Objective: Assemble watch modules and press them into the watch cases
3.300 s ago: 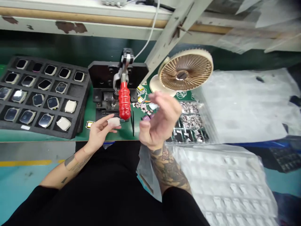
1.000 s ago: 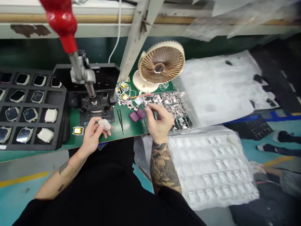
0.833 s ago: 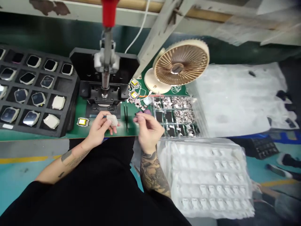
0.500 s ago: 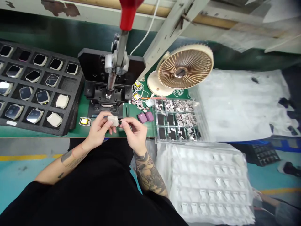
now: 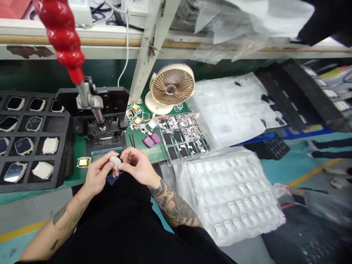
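Between my hands, just past the front edge of the bench, is a small pale watch case. My left hand grips its left side between thumb and fingers. The thumb and fingertips of my right hand pinch its right side. Behind them stands a black press with a red handle. An open watch case with a yellow part lies left of my hands. Black tweezers and two purple cases lie to the right.
A dark foam tray of watches fills the left. A fan stands behind a clear compartment box of small parts. Right of these are white trays and a plastic-covered tray stack. A person's legs show far right.
The view has swung right, so the bench items appear farther left. The dark piece that showed between the case and my right fingers is no longer visible; my right fingertips are now against the case.
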Action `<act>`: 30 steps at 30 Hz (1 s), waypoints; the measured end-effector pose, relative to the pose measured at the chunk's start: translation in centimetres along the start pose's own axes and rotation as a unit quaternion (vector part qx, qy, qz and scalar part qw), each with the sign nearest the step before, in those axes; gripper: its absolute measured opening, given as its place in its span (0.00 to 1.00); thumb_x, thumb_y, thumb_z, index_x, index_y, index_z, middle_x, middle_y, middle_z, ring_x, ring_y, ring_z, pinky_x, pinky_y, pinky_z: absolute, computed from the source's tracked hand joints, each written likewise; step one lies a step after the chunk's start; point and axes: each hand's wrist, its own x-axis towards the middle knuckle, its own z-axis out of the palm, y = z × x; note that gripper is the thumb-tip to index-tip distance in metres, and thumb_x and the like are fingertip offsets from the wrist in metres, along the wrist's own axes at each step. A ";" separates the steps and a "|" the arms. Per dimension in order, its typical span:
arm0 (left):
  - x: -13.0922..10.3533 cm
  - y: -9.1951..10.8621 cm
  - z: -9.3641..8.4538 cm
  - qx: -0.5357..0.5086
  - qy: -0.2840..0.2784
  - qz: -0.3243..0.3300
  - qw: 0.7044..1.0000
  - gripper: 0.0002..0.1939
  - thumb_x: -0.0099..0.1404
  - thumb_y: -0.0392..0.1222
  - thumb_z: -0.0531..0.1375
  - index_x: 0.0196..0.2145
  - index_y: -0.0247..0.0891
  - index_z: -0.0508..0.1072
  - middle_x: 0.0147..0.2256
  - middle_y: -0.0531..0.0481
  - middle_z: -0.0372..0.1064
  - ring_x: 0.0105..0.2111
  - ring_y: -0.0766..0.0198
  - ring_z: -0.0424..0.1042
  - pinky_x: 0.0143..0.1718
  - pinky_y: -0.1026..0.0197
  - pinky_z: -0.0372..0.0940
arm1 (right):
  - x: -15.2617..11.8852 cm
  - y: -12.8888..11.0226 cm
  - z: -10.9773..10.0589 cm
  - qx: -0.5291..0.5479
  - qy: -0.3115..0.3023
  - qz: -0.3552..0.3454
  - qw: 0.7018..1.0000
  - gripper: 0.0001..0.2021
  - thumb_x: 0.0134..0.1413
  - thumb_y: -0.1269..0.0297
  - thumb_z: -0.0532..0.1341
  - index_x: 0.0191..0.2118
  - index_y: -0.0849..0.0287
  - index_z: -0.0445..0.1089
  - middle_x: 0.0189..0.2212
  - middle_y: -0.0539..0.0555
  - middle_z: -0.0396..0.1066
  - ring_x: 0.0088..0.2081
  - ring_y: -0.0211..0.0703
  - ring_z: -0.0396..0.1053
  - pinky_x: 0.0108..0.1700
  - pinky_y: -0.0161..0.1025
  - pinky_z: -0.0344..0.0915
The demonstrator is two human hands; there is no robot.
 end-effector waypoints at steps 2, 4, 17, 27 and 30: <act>0.0 0.1 0.4 -0.044 0.027 -0.021 0.998 0.20 0.78 0.54 0.67 0.58 0.39 0.77 0.31 0.51 0.75 0.27 0.63 0.75 0.27 0.63 0.72 | 0.2 -0.6 0.3 -0.040 0.034 -0.033 0.998 0.22 0.59 0.42 0.76 0.41 0.55 0.74 0.28 0.45 0.73 0.28 0.36 0.67 0.33 0.36 0.67; 0.0 0.3 0.8 -0.094 0.044 -0.043 0.994 0.22 0.76 0.54 0.68 0.60 0.42 0.75 0.32 0.52 0.74 0.26 0.64 0.73 0.24 0.65 0.68 | 0.8 -1.8 0.1 -0.080 0.075 -0.098 0.989 0.19 0.62 0.43 0.74 0.43 0.54 0.76 0.30 0.47 0.74 0.29 0.37 0.69 0.34 0.38 0.69; -2.3 1.7 -2.4 -0.093 0.112 0.024 0.989 0.26 0.74 0.54 0.69 0.62 0.39 0.73 0.32 0.55 0.67 0.24 0.67 0.70 0.21 0.65 0.65 | 5.5 0.5 1.5 -0.445 0.002 -0.302 0.843 0.16 0.77 0.64 0.58 0.62 0.54 0.76 0.58 0.62 0.80 0.60 0.57 0.77 0.64 0.60 0.75; -3.1 1.2 -3.4 -0.003 0.092 0.045 0.995 0.31 0.77 0.53 0.65 0.70 0.38 0.64 0.38 0.51 0.71 0.29 0.66 0.70 0.30 0.63 0.68 | 9.2 2.8 1.9 -0.544 0.028 -0.287 0.788 0.18 0.77 0.67 0.53 0.56 0.61 0.80 0.51 0.66 0.82 0.55 0.58 0.77 0.61 0.55 0.74; -2.2 2.0 -3.6 0.233 0.104 0.102 0.961 0.29 0.76 0.47 0.67 0.68 0.37 0.64 0.48 0.43 0.75 0.42 0.58 0.77 0.41 0.57 0.74 | 6.8 2.7 1.1 -0.486 0.055 -0.306 0.817 0.19 0.79 0.61 0.56 0.65 0.59 0.76 0.58 0.65 0.80 0.59 0.58 0.77 0.62 0.54 0.73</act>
